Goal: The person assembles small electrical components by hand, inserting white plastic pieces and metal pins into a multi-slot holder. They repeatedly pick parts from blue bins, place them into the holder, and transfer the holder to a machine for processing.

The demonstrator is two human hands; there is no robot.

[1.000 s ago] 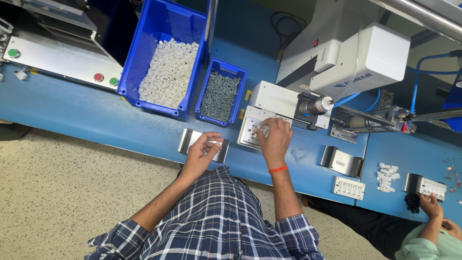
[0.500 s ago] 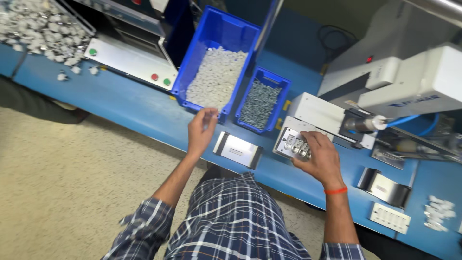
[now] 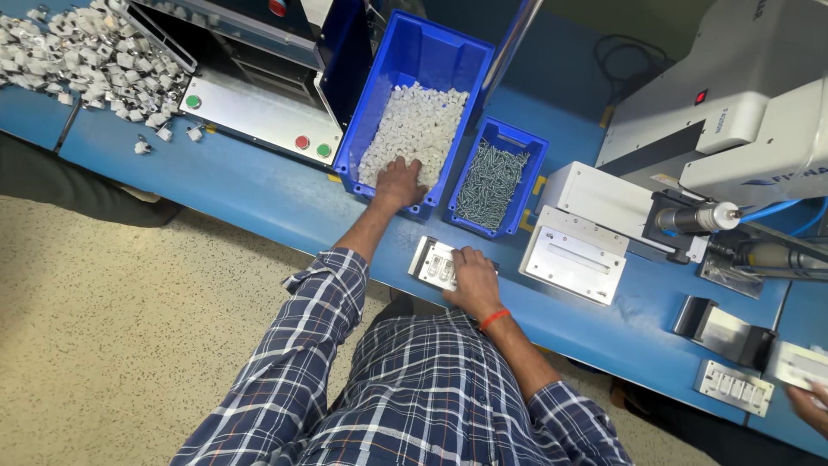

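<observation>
The left hand (image 3: 400, 182) is reaching into the near end of the large blue bin (image 3: 390, 65), its fingers curling down into the heap of small white plastic parts (image 3: 416, 129); whether they are closing on one I cannot tell. The right hand (image 3: 472, 278) is lying flat on the metal fixture plate (image 3: 431, 261), fingers spread and pressing, gripping nothing. That plate is sitting on the blue surface (image 3: 259, 194) at its near edge, just near of the smaller bin of screws (image 3: 492, 177). Its long axis is running left to right, slightly tilted, with the pockets facing up. To do this well, I judge the right hand should be holding the plate steady while the left is pinching a single part, not a clump.
</observation>
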